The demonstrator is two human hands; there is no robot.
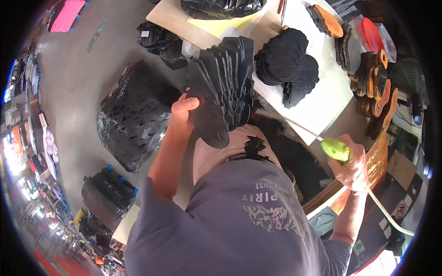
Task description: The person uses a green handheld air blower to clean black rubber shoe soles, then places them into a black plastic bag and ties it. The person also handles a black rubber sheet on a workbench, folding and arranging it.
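My left hand [183,111] is closed on the edge of a fanned stack of black sole-shaped pieces [209,99], thumb on top. The pieces stand apart like pages, with light edges showing between them. My right hand [351,166] grips a green-handled tool [335,149] with a thin rod [299,126] and a pale cord [386,214] trailing to the lower right. The rod points left toward the stack; its far end is blurred, and I cannot tell whether it touches the pieces. On the table [329,108] beyond lie more black sole-shaped pieces [282,55] in piles.
Stacks of brown and orange sole shapes [373,83] stand along the table's right side, near a red dish [370,34] and a fan [407,76]. On the floor at left are a large black plastic bag [133,115] and a black bundle [110,191]. Black plastic [223,8] lies on the table's far edge.
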